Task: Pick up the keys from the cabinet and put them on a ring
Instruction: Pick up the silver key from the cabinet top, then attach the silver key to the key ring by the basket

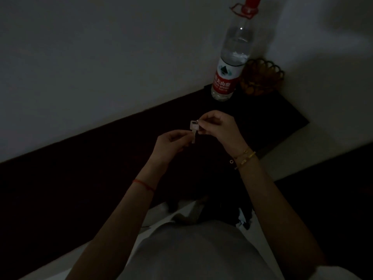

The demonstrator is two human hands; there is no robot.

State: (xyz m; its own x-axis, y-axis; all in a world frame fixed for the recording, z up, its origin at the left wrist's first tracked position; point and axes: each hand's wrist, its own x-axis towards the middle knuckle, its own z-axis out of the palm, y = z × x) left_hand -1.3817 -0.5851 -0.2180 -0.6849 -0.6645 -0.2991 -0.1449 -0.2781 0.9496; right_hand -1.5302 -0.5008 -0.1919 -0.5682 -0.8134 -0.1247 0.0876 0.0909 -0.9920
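Note:
The scene is very dark. A pale silver key (193, 129) hangs blade-down between both hands above the dark cabinet top (101, 168). My left hand (171, 147) pinches the key's lower part with thumb and finger. My right hand (217, 128) grips a small metal ring (197, 121) right at the key's head, touching its hole. Whether the ring passes through the hole cannot be told. No other keys are visible in the gloom.
A tall clear water bottle (229, 69) with a red cap and red label stands at the cabinet's far end near the wall corner. A small brown woven basket (262, 78) sits right of it. White walls close in behind and to the right.

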